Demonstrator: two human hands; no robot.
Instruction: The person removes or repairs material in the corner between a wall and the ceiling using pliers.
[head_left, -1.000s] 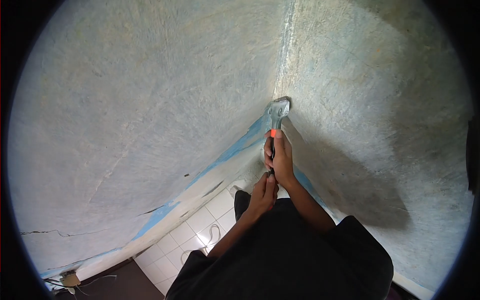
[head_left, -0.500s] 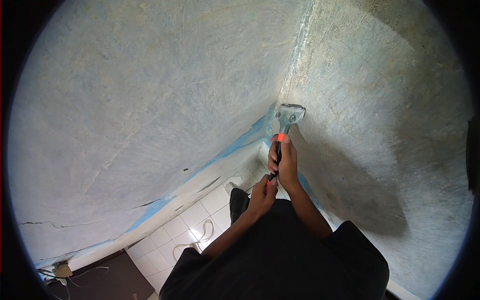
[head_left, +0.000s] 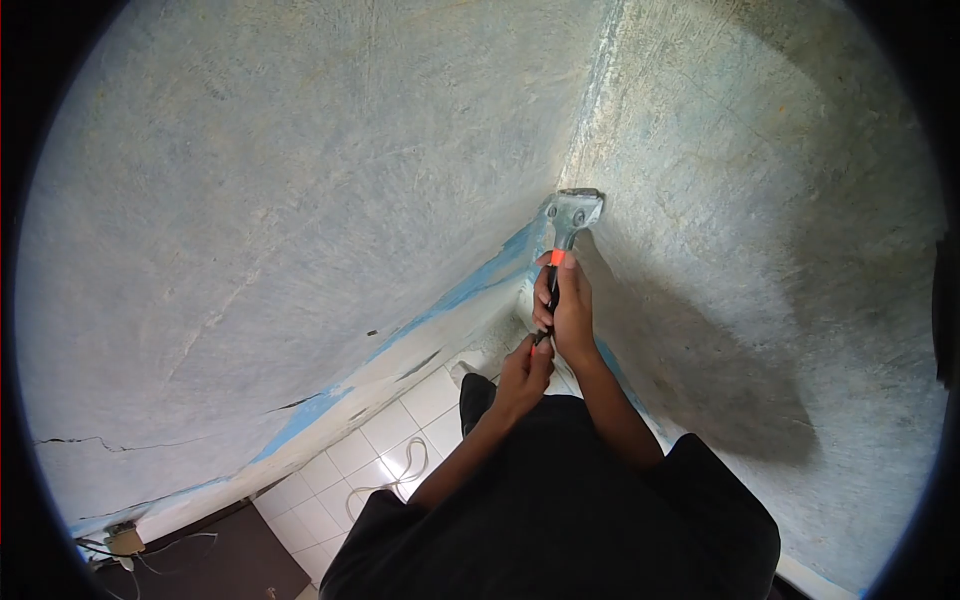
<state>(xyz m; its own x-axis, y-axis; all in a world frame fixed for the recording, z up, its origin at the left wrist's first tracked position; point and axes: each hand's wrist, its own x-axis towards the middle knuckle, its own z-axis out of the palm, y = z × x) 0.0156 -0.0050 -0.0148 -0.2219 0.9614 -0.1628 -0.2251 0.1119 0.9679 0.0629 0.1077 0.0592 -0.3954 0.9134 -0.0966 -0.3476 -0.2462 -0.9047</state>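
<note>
A scraper (head_left: 573, 216) with a wide metal head and a black and orange handle stands head-up at the corner where two walls meet. Its blade edge lies against the right wall (head_left: 700, 180), close to the corner line. My right hand (head_left: 571, 308) wraps round the upper handle, just below the orange collar. Lower down, my left hand (head_left: 525, 372) is closed round the handle's end. The two hands are close together. Blue paint (head_left: 480, 275) shows along the bottom of the left wall (head_left: 250, 200).
White floor tiles (head_left: 385, 430) lie below, with a pale cable (head_left: 415, 460) looped on them. At the lower left are a dark brown surface (head_left: 230, 560) and a beige box (head_left: 125, 541) with wires. Cracks run across the lower left wall.
The scraper and both hands have moved slightly up along the corner and a little left. Both hands keep their hold on the handle.
</note>
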